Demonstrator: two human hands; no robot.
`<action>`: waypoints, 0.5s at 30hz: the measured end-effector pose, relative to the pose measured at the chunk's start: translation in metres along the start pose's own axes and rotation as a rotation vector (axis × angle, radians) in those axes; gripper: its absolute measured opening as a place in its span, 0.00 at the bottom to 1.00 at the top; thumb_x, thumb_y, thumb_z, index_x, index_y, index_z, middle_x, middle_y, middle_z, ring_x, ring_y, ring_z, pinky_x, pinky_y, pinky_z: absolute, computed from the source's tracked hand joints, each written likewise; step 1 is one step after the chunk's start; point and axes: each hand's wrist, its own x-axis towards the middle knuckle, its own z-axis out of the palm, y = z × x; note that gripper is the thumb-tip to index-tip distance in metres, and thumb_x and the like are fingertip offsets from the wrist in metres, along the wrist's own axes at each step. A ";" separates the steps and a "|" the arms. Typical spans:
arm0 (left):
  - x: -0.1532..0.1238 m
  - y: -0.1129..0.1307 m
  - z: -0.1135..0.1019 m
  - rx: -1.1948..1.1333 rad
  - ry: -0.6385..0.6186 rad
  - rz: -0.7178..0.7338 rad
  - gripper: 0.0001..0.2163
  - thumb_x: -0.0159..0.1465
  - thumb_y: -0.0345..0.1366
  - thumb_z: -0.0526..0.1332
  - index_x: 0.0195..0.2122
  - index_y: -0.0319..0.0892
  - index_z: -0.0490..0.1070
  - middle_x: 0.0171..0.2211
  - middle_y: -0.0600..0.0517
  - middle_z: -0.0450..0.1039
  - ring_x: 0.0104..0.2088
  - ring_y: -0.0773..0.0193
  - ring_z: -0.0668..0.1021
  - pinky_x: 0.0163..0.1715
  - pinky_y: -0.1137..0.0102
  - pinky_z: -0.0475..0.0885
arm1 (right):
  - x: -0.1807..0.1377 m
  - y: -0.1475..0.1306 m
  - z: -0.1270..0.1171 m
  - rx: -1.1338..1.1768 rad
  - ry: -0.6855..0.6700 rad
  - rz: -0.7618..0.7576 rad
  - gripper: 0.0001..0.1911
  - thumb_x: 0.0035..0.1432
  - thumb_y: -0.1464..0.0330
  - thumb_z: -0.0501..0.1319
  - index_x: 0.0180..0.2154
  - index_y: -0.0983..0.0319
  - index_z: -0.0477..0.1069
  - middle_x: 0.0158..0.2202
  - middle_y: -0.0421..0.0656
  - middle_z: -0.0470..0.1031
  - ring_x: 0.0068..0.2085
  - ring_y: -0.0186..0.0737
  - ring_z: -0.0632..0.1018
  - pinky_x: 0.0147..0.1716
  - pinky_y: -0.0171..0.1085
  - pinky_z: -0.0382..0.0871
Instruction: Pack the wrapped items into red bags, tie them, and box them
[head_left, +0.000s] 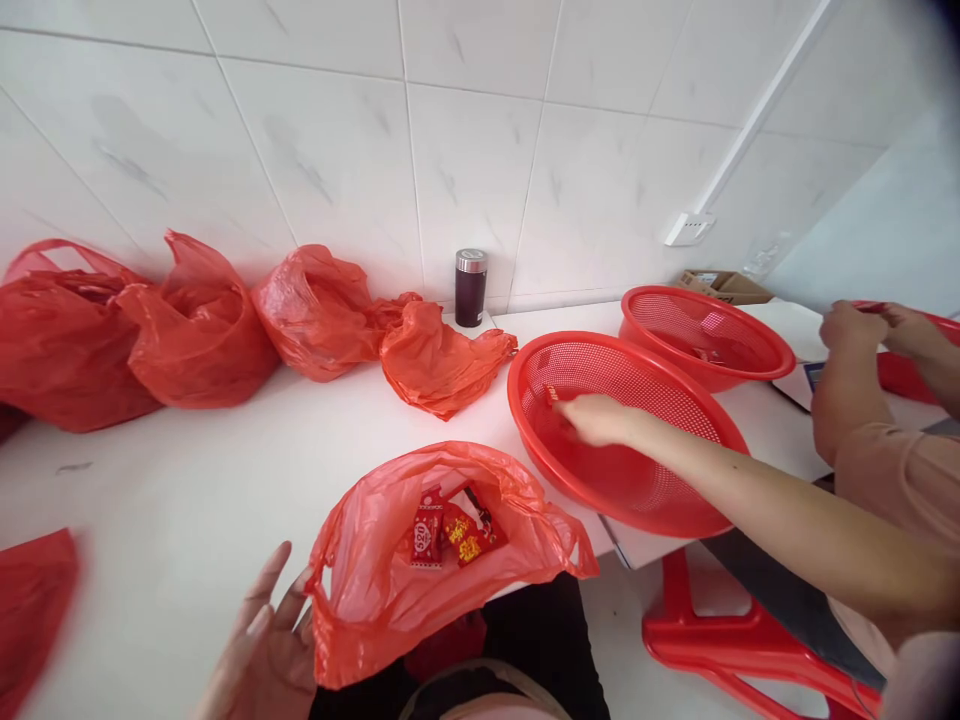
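Note:
A red plastic bag [367, 600] stands with its mouth wide at the table's front edge. Inside lie several small wrapped packets, among them a red one marked 520 [426, 535] and a red-and-yellow one [466, 535]. My left hand [274, 640] is at the bag's left handle, fingers spread, some partly hidden by the plastic. My right hand [600, 418] reaches into the nearer red mesh basket [675, 390], its fingertips slightly blurred and closed at a small red packet with white lettering [552, 394].
Several filled red bags [202, 340] line the wall, with a flatter red bag [446, 360] beside a dark tumbler [470, 290]. Behind sits a second mesh basket [664, 305]. A co-worker's hands [862, 325] are at the right, above a red stool [720, 640].

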 end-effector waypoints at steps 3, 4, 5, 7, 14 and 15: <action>0.003 -0.001 0.002 -0.010 0.014 -0.009 0.29 0.48 0.38 0.70 0.53 0.57 0.70 0.44 0.54 0.78 0.35 0.59 0.80 0.28 0.70 0.78 | 0.022 0.008 -0.017 0.006 0.092 0.024 0.24 0.58 0.57 0.60 0.52 0.62 0.67 0.47 0.56 0.72 0.47 0.57 0.75 0.40 0.46 0.68; 0.003 -0.001 0.003 -0.019 0.022 -0.004 0.29 0.48 0.38 0.70 0.53 0.57 0.71 0.44 0.54 0.78 0.34 0.60 0.80 0.28 0.71 0.78 | 0.027 0.008 -0.020 0.019 0.102 0.017 0.25 0.57 0.56 0.61 0.53 0.62 0.66 0.48 0.56 0.72 0.47 0.56 0.75 0.40 0.45 0.68; 0.002 -0.001 0.004 -0.030 0.028 0.002 0.28 0.48 0.39 0.70 0.53 0.56 0.71 0.43 0.54 0.78 0.32 0.62 0.79 0.27 0.72 0.77 | 0.032 0.008 -0.020 0.033 0.102 0.003 0.25 0.56 0.57 0.62 0.53 0.61 0.66 0.48 0.55 0.73 0.46 0.55 0.75 0.40 0.44 0.68; -0.001 -0.001 0.006 -0.059 0.036 0.024 0.28 0.47 0.39 0.71 0.52 0.55 0.72 0.41 0.54 0.78 0.30 0.63 0.78 0.26 0.74 0.76 | 0.037 0.004 -0.015 0.061 0.094 -0.036 0.22 0.55 0.61 0.64 0.50 0.59 0.68 0.44 0.51 0.75 0.43 0.53 0.76 0.39 0.43 0.69; -0.016 -0.002 0.008 -0.009 0.059 0.062 0.27 0.44 0.41 0.73 0.47 0.51 0.73 0.35 0.53 0.73 0.30 0.63 0.75 0.26 0.73 0.74 | 0.029 -0.007 -0.030 0.162 0.126 -0.097 0.05 0.56 0.71 0.59 0.37 0.61 0.70 0.33 0.45 0.74 0.31 0.38 0.76 0.32 0.36 0.67; -0.017 -0.003 0.007 0.016 0.052 0.074 0.25 0.45 0.43 0.73 0.46 0.51 0.73 0.34 0.53 0.72 0.30 0.63 0.74 0.26 0.73 0.74 | 0.024 -0.011 -0.040 0.179 0.154 -0.097 0.06 0.58 0.70 0.57 0.39 0.62 0.68 0.35 0.45 0.74 0.30 0.36 0.76 0.31 0.35 0.67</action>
